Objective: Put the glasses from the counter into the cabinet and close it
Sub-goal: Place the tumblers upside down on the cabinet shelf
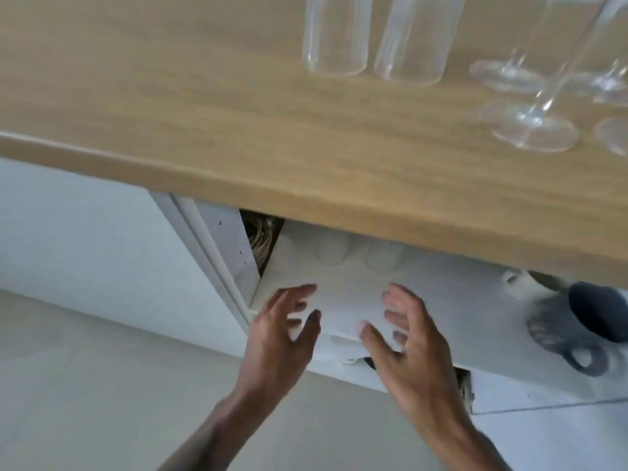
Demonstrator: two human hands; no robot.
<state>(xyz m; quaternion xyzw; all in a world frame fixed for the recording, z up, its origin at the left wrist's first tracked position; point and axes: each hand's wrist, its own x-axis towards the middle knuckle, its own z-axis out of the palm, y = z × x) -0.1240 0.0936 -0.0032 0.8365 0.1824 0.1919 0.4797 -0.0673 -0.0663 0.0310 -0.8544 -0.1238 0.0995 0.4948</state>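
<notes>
Two clear tumblers (334, 35) (413, 39) stand on the wooden counter (204, 113), with several stemmed glasses (533, 127) to their right. Below the counter the white cabinet is open. On its shelf (346, 300) stand two faint clear glasses (331, 249) (382, 258), partly hidden under the counter edge. My left hand (282, 331) and my right hand (411, 338) hover in front of the shelf, fingers spread, palms facing each other, holding nothing.
A dark blue mug (598, 311) and a grey speckled mug (557, 338) sit on the same shelf at the right. The cabinet door (204, 246) hangs open at the left. A woven basket (260, 239) shows deep inside. Pale floor lies below.
</notes>
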